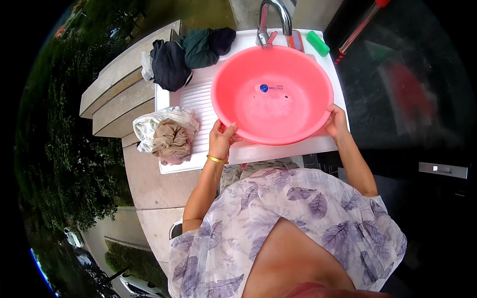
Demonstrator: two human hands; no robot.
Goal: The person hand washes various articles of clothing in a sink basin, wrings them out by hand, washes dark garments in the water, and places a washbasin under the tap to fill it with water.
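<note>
A round pink plastic basin (276,119) sits over the white sink (298,150), with a small dark logo on its inside bottom. My left hand (222,138), a gold bangle at its wrist, grips the near left rim with the thumb on top. On the right side, my right hand (337,123) grips the rim between thumb and fingers. The chrome faucet (278,12) arches at the far edge behind the basin. Inside, the basin shows a few small dark specks and no clothes.
Dark clothes (171,64) and a green garment (199,48) are heaped at the drainboard's far left. White and beige clothes (169,134) lie at its near left corner. Right of the faucet lies a green object (318,43). A dark glossy panel (397,99) borders the right side.
</note>
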